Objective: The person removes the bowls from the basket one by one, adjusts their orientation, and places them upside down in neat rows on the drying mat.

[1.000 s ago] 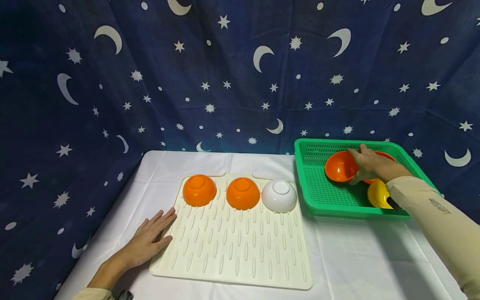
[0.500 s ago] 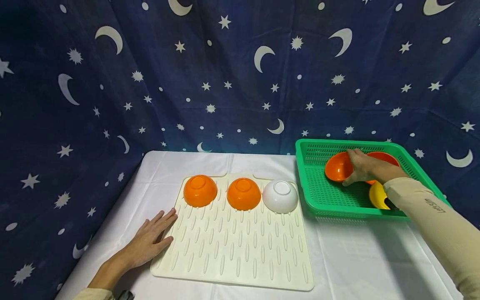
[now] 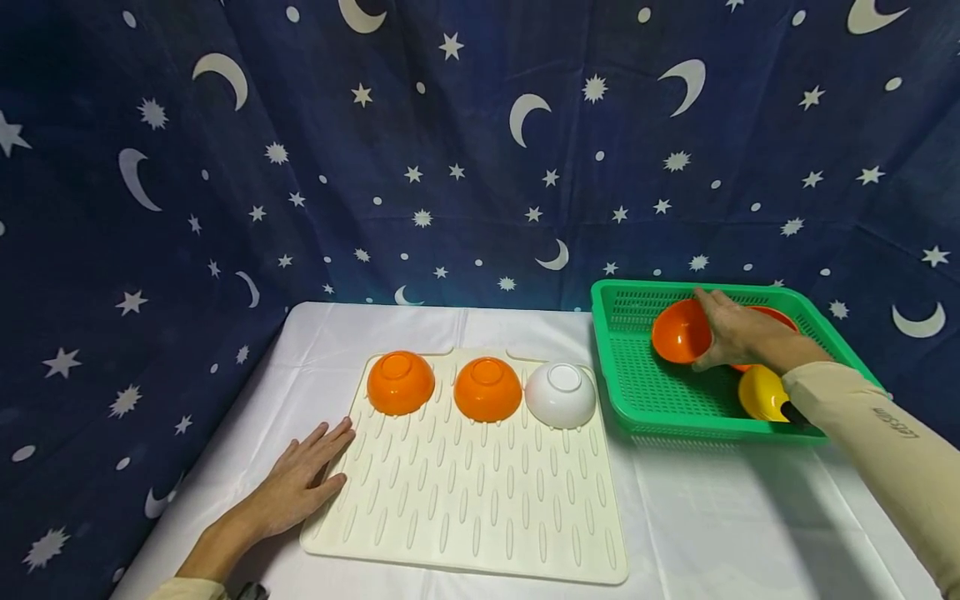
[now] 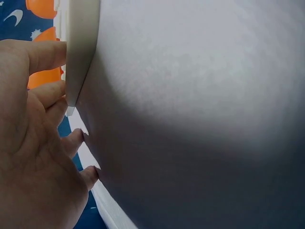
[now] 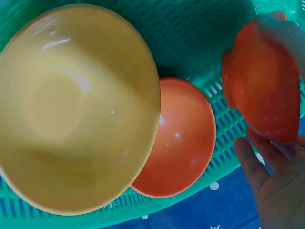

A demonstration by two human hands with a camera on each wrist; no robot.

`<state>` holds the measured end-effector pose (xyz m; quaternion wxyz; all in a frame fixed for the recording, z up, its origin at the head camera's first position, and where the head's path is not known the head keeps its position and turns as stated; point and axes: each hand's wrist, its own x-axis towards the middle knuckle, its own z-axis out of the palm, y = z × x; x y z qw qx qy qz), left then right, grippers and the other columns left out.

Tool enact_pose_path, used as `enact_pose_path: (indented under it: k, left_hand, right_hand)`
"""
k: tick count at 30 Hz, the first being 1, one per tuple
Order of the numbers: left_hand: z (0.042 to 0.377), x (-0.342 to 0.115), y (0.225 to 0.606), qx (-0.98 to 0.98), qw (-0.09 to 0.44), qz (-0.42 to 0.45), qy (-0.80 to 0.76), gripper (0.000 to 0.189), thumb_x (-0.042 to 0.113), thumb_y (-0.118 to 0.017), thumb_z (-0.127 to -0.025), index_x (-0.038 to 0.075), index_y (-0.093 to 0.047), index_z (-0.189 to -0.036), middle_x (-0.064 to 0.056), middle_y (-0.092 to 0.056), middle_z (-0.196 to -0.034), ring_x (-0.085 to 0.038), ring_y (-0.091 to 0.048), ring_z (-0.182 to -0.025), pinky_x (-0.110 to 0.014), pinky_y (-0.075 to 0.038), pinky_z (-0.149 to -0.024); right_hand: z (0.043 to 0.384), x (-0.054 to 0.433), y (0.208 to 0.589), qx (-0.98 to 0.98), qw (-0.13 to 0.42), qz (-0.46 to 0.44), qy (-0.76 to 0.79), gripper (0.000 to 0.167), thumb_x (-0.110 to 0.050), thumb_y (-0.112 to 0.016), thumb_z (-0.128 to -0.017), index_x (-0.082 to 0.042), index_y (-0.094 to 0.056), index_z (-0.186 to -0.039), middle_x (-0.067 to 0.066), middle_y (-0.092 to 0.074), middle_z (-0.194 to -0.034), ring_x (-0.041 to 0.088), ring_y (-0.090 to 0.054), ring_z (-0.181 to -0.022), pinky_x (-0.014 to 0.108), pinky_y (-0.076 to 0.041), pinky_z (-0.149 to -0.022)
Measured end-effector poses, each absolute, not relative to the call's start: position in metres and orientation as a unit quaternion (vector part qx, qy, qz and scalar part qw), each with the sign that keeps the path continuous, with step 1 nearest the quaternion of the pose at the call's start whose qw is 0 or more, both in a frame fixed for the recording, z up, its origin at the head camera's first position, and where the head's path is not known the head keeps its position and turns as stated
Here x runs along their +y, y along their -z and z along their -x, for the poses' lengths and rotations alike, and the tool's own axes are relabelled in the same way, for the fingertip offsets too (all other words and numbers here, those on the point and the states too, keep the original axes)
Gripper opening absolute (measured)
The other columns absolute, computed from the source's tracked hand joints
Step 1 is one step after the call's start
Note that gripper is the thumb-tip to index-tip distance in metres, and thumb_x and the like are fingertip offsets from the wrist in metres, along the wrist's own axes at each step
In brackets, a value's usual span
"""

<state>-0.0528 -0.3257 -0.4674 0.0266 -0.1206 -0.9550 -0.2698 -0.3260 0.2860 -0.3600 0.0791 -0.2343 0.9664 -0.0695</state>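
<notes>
My right hand (image 3: 735, 333) grips an orange bowl (image 3: 679, 333) inside the green basket (image 3: 705, 427), thumb on one side of it and fingers on the other. In the right wrist view that bowl (image 5: 267, 81) is tilted on its side. Close to it lie a yellow bowl (image 5: 78, 114) and another orange bowl (image 5: 176, 143), the yellow one partly covering the orange. My left hand (image 3: 288, 483) rests with spread fingers on the left edge of the cream drying mat (image 3: 465, 517). In the left wrist view fingers (image 4: 47, 55) touch the mat's edge.
Along the mat's back edge, two orange bowls (image 3: 400, 383) and a white bowl (image 3: 561, 396) stand upside down in a row. The basket is right of the mat on a white cloth (image 3: 690, 517). A dark blue starry curtain (image 3: 465, 167) hangs behind and at the left.
My right hand and the orange bowl in its grip have shifted only slightly within the basket. The left hand and the bowls on the mat have stayed in place.
</notes>
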Motion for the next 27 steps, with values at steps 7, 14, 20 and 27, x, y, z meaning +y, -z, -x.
enact_pose_path:
  k: [7,14,20,27]
  left_hand:
    - [0.053,-0.326,0.468,-0.954,0.023,0.122,0.273,0.062,0.026,-0.068,-0.097,0.004,-0.048,-0.151,-0.013,-0.039,-0.159,-0.049,-0.027,-0.144,-0.078,-0.014,-0.106]
    - [0.055,-0.326,0.468,-0.955,0.024,0.124,0.268,0.062,0.025,-0.068,-0.096,0.003,-0.048,-0.151,-0.013,-0.039,-0.159,-0.049,-0.028,-0.143,-0.078,-0.015,-0.106]
    - [0.053,-0.325,0.467,-0.953,0.023,0.125,0.275,0.061,0.026,-0.068,-0.097,0.003,-0.049,-0.150,-0.014,-0.039,-0.159,-0.050,-0.028,-0.144,-0.078,-0.015,-0.106]
    - [0.053,-0.324,0.468,-0.954,0.027,0.123,0.271,0.061,0.025,-0.068,-0.097,0.003,-0.049,-0.150,-0.014,-0.039,-0.159,-0.049,-0.028,-0.143,-0.078,-0.015,-0.106]
  right_hand:
    - [0.316,0.288,0.352,0.961,0.041,0.259,0.092,0.115,-0.027,-0.098,-0.060,0.016,-0.029,-0.142,0.033,-0.039,-0.125,0.052,-0.053,-0.105,0.068,-0.050,-0.085]
    - [0.303,0.289,0.339,0.957,0.011,0.262,0.123,0.120,-0.034,-0.099,-0.059,0.014,-0.030,-0.145,0.031,-0.039,-0.123,0.050,-0.055,-0.100,0.064,-0.054,-0.078]
    - [0.291,0.289,0.338,0.955,-0.023,0.261,0.138,0.122,-0.039,-0.100,-0.058,0.012,-0.032,-0.146,0.030,-0.041,-0.121,0.050,-0.056,-0.097,0.063,-0.055,-0.074]
    - [0.272,0.287,0.341,0.940,-0.047,0.261,0.215,0.118,-0.034,-0.101,-0.058,0.013,-0.036,-0.145,0.031,-0.044,-0.123,0.050,-0.053,-0.102,0.066,-0.053,-0.079]
